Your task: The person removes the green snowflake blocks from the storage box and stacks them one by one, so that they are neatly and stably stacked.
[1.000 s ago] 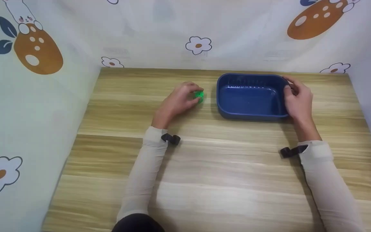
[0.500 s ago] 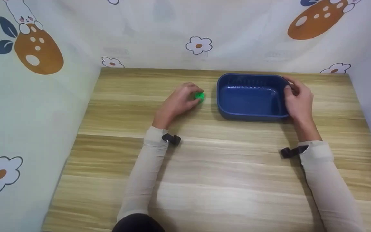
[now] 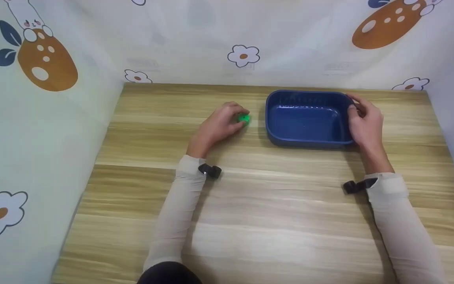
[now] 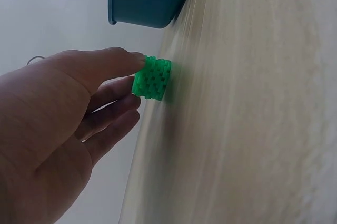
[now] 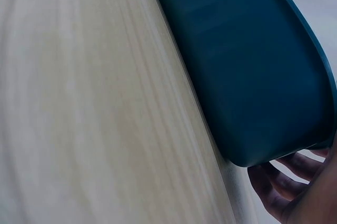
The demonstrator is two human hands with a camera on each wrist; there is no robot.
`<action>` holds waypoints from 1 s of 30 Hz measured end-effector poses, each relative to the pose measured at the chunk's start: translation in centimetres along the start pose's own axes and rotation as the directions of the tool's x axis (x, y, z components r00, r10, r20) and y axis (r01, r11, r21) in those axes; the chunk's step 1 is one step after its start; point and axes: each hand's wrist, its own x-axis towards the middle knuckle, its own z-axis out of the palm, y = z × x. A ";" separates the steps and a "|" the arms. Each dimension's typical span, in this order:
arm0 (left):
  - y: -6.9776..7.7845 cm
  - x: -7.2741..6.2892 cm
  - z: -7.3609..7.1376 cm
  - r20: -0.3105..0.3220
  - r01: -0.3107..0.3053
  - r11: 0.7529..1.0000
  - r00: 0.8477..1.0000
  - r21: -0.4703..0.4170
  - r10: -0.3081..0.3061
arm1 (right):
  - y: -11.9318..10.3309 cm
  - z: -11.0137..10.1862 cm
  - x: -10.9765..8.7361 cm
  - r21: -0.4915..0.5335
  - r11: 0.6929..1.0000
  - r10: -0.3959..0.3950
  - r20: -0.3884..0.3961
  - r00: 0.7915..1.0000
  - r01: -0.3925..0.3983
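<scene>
My left hand (image 3: 221,121) pinches a small green plastic piece (image 3: 244,118) between thumb and fingers, left of the blue bin. The left wrist view shows this green piece (image 4: 152,78) as short and chunky, with a bumpy, notched surface, close to the tabletop. A deep blue rectangular bin (image 3: 304,123) with rounded corners stands upright on the table, nothing visible inside it. At the bin's right end my right hand (image 3: 367,122) grips the wall, thumb over the rim and fingers outside. In the right wrist view, fingertips (image 5: 268,190) touch the bin's outer corner near its base.
The wood-grain table (image 3: 274,221) runs back to a pale patterned curtain (image 3: 195,47). More patterned cloth (image 3: 26,138) borders the left side, and a plain pale wall (image 3: 453,98) the right. A dark strap with a small camera sits on each wrist.
</scene>
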 end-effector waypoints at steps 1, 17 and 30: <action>0.0 0.0 0.0 -0.001 0.000 1.000 1.000 -0.004 0.000 | 0.0 0.0 0.0 -0.003 1.000 -0.002 -0.002 1.000 0.002; -0.2 -0.4 -0.2 0.008 0.019 1.000 1.000 -0.006 -0.019 | -0.3 0.1 0.5 -0.030 0.999 0.037 0.000 0.999 -0.037; 0.3 -1.9 -2.4 -0.134 0.091 0.996 0.987 0.023 -0.088 | -1.1 -0.9 1.0 -0.112 0.993 -0.050 -0.125 0.991 0.036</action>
